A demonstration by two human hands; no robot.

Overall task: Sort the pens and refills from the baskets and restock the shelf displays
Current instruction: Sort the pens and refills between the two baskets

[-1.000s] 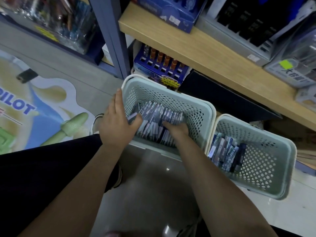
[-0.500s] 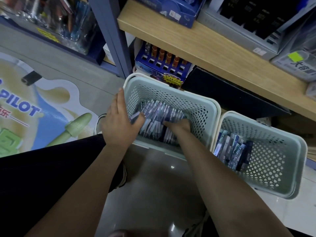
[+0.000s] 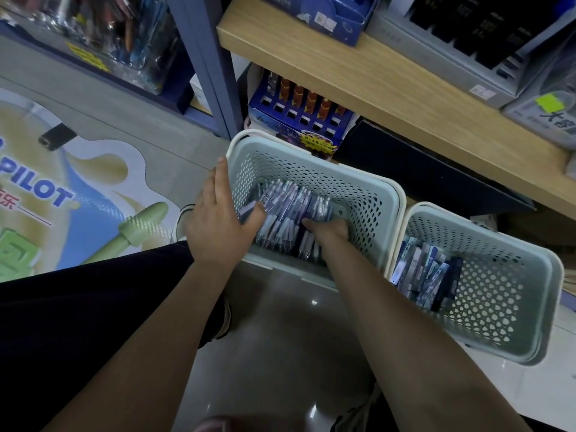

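On the shop floor below a wooden shelf (image 3: 405, 88), two pale green baskets (image 3: 386, 194) sit full, so restocking looks barely begun. Left hand (image 3: 221, 219) rests flat-fingered on the nearer basket's rim, thumb touching pens (image 3: 290, 207); right hand (image 3: 327, 230) digs among them, grip hidden. Refill packs (image 3: 427, 272) fill the other basket.

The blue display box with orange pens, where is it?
Head view, upper middle: the blue display box sits under the wooden shelf, just behind the left basket.

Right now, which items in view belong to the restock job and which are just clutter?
Job:
- left basket of pens
- right basket of packets
- left hand on the left basket's side
- right hand among the pens
- wooden shelf

Clutter:
- PILOT floor sticker
- black object on the floor
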